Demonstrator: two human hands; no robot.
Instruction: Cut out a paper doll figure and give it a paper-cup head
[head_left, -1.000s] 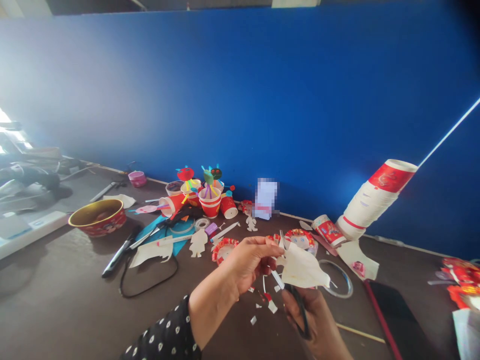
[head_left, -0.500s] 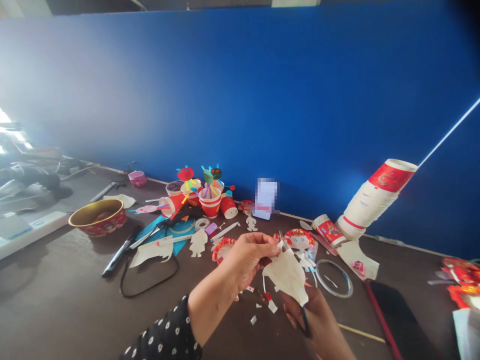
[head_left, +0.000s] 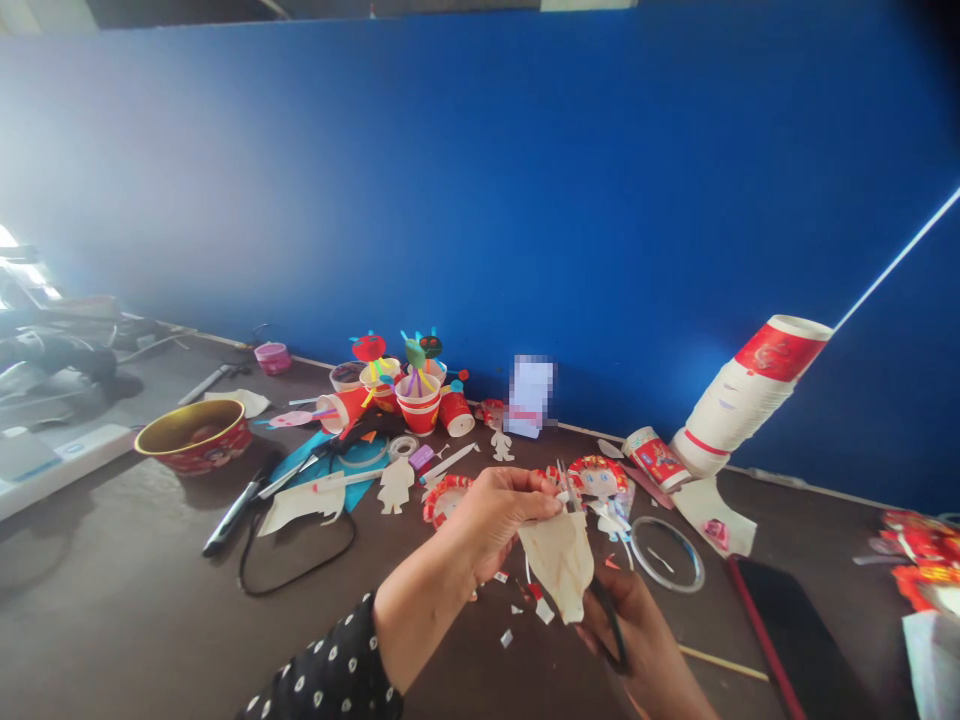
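My left hand [head_left: 517,510] pinches the upper edge of a cream paper piece [head_left: 559,560] between thumb and fingers. In my right hand [head_left: 637,630] are scissors [head_left: 611,620], held by their black handles below the paper. The scissor blades point up and away, by the paper's top edge close to my left fingertips. The paper hides the middle of the scissors. Small white and red paper scraps [head_left: 545,608] lie on the table beneath. Beyond my hands sits a round red-rimmed paper face [head_left: 598,480] with blue eyes.
On the left are a gold-lined red bowl [head_left: 195,440], a pen-like tool [head_left: 232,510] and paper-doll cutouts [head_left: 396,487]. Red cups [head_left: 418,415] with paper figures stand behind. To the right are a tape roll [head_left: 667,555], a phone [head_left: 795,640] and a leaning cup stack [head_left: 742,400].
The cream paper has turned and swung left, its lower tip now hanging further left. The scissor handles and my right hand have shifted slightly. My left hand keeps its pinch.
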